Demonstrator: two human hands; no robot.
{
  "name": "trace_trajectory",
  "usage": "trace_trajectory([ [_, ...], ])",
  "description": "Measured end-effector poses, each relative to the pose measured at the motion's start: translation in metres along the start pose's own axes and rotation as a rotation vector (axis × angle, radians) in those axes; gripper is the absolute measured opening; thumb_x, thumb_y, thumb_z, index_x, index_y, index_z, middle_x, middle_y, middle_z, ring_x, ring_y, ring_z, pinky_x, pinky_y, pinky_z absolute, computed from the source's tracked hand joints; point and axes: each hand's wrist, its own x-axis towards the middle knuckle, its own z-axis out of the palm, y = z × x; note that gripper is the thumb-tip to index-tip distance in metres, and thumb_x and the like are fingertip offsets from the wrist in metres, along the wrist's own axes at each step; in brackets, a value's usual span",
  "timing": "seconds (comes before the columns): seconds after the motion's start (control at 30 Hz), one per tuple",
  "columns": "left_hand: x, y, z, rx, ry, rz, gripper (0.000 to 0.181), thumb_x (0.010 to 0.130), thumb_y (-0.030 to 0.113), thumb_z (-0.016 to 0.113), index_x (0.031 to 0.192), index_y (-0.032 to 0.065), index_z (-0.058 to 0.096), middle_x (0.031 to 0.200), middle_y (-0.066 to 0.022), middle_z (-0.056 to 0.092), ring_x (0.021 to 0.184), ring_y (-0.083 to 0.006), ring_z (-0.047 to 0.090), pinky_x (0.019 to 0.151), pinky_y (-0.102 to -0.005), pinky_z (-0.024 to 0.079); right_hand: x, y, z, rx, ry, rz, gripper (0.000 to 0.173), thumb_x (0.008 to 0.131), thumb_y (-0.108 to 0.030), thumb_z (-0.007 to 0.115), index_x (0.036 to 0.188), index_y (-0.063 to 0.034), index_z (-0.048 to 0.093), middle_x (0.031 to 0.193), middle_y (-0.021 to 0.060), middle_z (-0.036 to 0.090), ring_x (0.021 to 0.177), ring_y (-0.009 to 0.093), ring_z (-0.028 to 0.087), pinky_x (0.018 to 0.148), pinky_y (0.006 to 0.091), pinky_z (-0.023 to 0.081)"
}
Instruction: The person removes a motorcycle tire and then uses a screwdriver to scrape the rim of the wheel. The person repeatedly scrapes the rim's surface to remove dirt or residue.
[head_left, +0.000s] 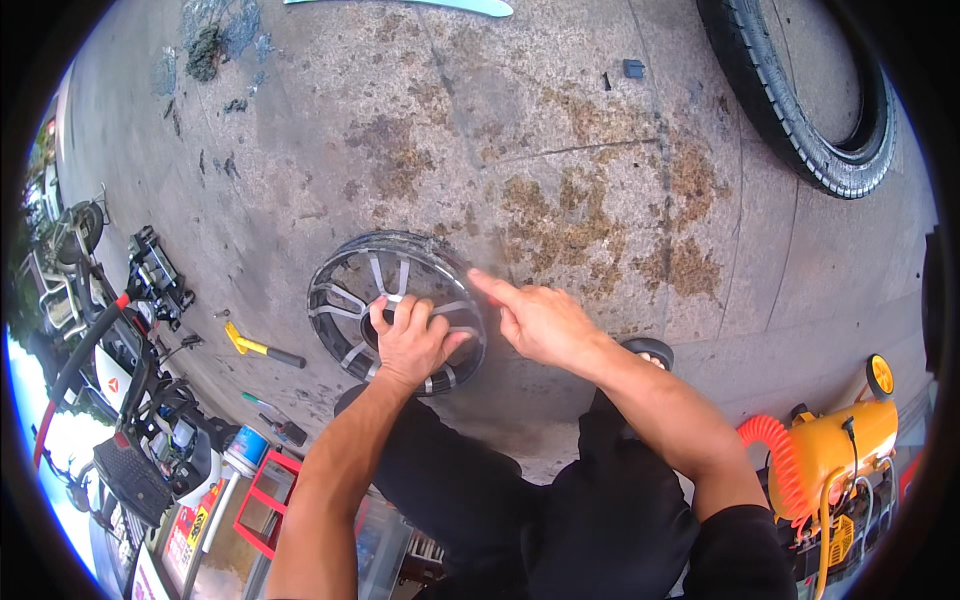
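A motorcycle-type alloy wheel (381, 271) with a black rim and bare silver-faced spokes lies tilted on the concrete by my knee. No tyre is fitted on it. My left hand (414, 334) grips the wheel at its hub, fingers bent over the centre and thumb spread to the right across a spoke. Just off the rim's right edge is my right hand (544, 322), its index finger stretched towards the rim and the other fingers curled. Blur there hides whether the fingertip touches the rim or whether the palm holds anything.
A yellow-headed hammer (262, 346) lies left of the wheel. A loose tyre (810, 142) rests at the upper right. An orange air compressor (840, 457) with a coiled red hose (784, 465) stands at the lower right. Motor scooters (124, 375) and a red-framed rack (262, 499) occupy the left.
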Motion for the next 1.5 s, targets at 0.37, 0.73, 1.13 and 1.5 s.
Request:
trace_trajectory([
  [0.37, -0.003, -0.007, -0.015, -0.051, -0.012, 0.065, 0.036, 0.081, 0.053, 0.067, 0.087, 0.0175, 0.062, 0.114, -0.0068, 0.056, 0.12, -0.0293, 0.049, 0.109, -0.0627, 0.022, -0.016, 0.012, -0.003, 0.014, -0.003, 0.006, 0.059, 0.092, -0.015, 0.051, 0.149, -0.0294, 0.043, 0.086, 0.0239, 0.069, 0.08, 0.044, 0.068, 0.075, 0.0547, 0.054],
  [0.73, 0.015, 0.003, 0.014, -0.071, 0.152, -1.095, 0.059, 0.084, 0.062, 0.067, 0.12, 0.0156, 0.068, 0.138, -0.0266, 0.044, 0.122, -0.0452, 0.045, 0.098, -0.0589, 0.036, -0.024, 0.009, -0.003, 0.003, -0.044, 0.059, 0.069, 0.089, -0.008, 0.054, 0.153, -0.0227, 0.034, 0.101, 0.0215, 0.069, 0.086, 0.043, 0.068, 0.076, 0.0539, 0.054],
  [1.13, 0.015, 0.007, 0.022, -0.027, 0.214, -1.062, 0.027, 0.089, 0.04, 0.066, 0.101, 0.0158, 0.071, 0.125, -0.0204, 0.05, 0.117, -0.0389, 0.045, 0.093, -0.054, 0.035, -0.011, 0.008, -0.001, 0.042, 0.077, -0.067, 0.061, 0.09, -0.015, 0.057, 0.149, -0.0243, 0.044, 0.086, 0.0236, 0.066, 0.072, 0.046, 0.066, 0.07, 0.0541, 0.055],
  [1.5, 0.011, 0.009, 0.022, -0.016, 0.22, -1.01, 0.023, 0.087, 0.034, 0.068, 0.099, 0.0138, 0.07, 0.124, -0.0217, 0.049, 0.116, -0.04, 0.045, 0.09, -0.0536, 0.036, -0.008, -0.005, -0.012, -0.068, 0.041, -0.028, 0.058, 0.09, -0.013, 0.058, 0.146, -0.0258, 0.049, 0.078, 0.0213, 0.064, 0.068, 0.042, 0.067, 0.064, 0.053, 0.056],
])
